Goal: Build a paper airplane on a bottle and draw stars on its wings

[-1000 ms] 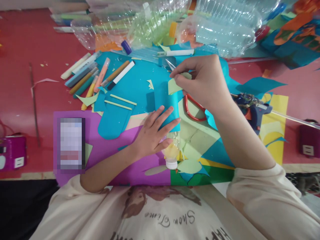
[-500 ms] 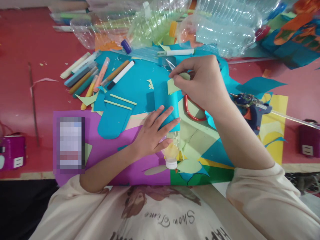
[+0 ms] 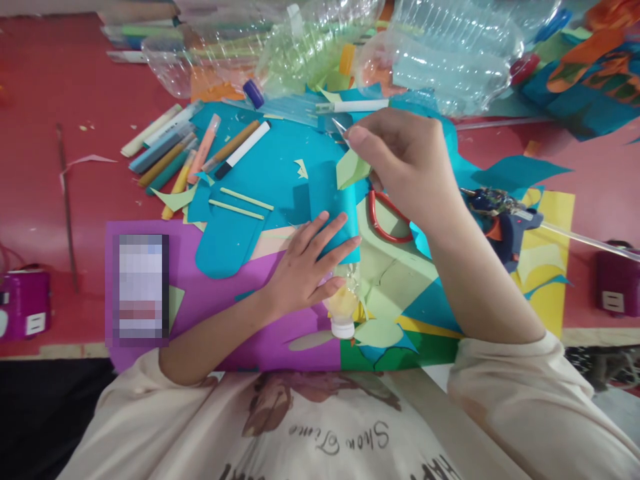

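Observation:
A plastic bottle [image 3: 344, 303] with a white cap lies on its side, cap toward me, its body wrapped in blue paper [image 3: 330, 193]. Across the lower part of the wrap rests my left hand [image 3: 305, 267], fingers spread and flat. Above the bottle's far end my right hand [image 3: 405, 157] is closed in a pinch on a light green paper piece [image 3: 353, 170], which hangs tilted over the wrap. Red-handled scissors [image 3: 387, 230] lie under the right hand, their middle hidden and their tip showing beyond the fingers.
Markers [image 3: 165, 153] lie at the far left, near two thin green paper strips [image 3: 240, 203]. A glue gun [image 3: 515, 233] sits right of my right forearm. Clear plastic bottles [image 3: 450, 67] line the back. A blurred-out phone-like object [image 3: 141, 287] rests on purple paper [image 3: 210, 307].
My right hand has turned and shifted slightly, and the light green paper piece has tilted, with more of it showing. My left hand and the bottle stay put.

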{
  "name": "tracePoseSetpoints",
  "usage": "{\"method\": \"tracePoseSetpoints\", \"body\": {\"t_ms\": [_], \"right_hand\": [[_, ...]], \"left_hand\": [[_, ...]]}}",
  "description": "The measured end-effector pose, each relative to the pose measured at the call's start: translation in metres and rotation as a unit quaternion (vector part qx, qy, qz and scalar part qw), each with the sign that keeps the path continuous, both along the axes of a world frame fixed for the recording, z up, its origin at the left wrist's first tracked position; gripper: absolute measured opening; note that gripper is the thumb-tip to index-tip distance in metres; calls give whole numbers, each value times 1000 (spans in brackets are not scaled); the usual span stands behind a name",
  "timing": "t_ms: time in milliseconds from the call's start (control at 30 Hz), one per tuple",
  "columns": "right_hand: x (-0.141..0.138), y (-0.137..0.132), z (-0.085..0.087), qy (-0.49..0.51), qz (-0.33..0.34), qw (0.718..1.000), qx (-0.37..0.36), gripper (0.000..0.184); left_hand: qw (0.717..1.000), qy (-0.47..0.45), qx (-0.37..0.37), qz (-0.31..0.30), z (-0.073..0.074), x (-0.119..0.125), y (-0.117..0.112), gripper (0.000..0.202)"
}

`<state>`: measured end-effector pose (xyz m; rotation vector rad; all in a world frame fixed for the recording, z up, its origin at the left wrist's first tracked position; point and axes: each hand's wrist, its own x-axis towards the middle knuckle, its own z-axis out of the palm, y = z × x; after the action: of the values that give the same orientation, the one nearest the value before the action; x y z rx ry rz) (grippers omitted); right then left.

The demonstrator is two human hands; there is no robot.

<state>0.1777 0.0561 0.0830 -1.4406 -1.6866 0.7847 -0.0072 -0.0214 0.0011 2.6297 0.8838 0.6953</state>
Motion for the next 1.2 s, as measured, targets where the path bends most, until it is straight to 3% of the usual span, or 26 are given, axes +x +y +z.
{"method": "tracePoseSetpoints", "body": {"t_ms": [167,333,500,667,867,1000,1200], "right_hand": [[5,2,-6,110,-3,990,-83,17],[9,5,-13,150,16,984,-92,7],[11,2,-13,41,19,998,43,20],[11,-3,-11,-105,73,982,136,24],[9,-2,-13,-194,94,966,143,24],[6,-2,-17,-204,138,957,154,20],[1,-6,-16,-199,127,962,136,21]], "left_hand": [[1000,-1,-3,-4,0,-1,-1,58],[1000,11,-3,-2,2,-1,-1,57],[1000,3,3,-3,1,-1,-1,59],[1000,0,6,-2,0,-1,-1,59],[1000,9,-2,-2,1,-1,-1,59],[1000,2,-3,-4,1,-1,-1,59],[1000,10,-12,-3,0,-2,0,59]]}}
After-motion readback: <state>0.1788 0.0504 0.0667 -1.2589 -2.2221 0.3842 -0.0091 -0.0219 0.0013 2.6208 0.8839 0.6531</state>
